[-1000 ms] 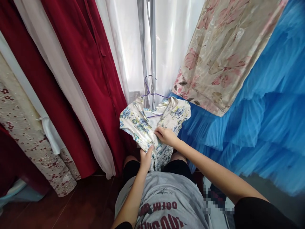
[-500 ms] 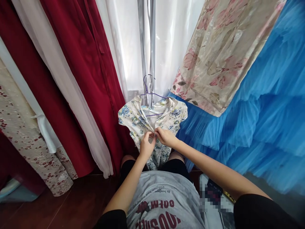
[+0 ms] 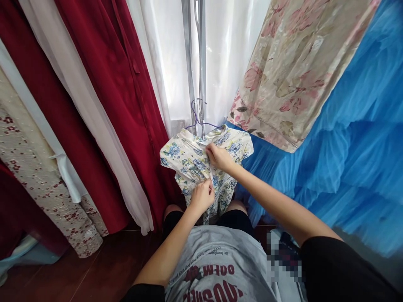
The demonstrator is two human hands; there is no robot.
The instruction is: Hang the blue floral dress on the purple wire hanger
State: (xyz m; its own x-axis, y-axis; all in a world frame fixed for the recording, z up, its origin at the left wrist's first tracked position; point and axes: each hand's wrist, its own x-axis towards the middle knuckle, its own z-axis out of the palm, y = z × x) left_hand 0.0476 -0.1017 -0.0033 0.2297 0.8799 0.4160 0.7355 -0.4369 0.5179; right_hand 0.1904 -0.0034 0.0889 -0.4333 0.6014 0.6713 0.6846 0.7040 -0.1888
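Observation:
A white floral dress (image 3: 189, 157) with blue roses and short sleeves hangs in front of me on a thin purple hanger (image 3: 197, 121). Low on its front seam, my left hand (image 3: 202, 195) is closed in a pinch on the fabric. Higher up, just under the neckline, my right hand (image 3: 219, 157) is closed at the same seam, fingertips pressed together. Whether a small fastener sits between those fingertips is hidden. Between the two hands the front edges lie together in a straight line, and the dress's lower part drops between my knees.
Dark red gowns (image 3: 94, 105) and a sheer pale panel hang on the left. Behind the hanger are grey straps (image 3: 188, 54) and a white curtain (image 3: 163, 54). To the right hang a beige floral garment (image 3: 283, 84) and blue ruffled tulle (image 3: 355, 167). The floor (image 3: 119, 260) is dark red tile.
My right hand has moved up the dress front toward the neckline, and my left hand slightly down. The V-shaped front opening has closed up between them.

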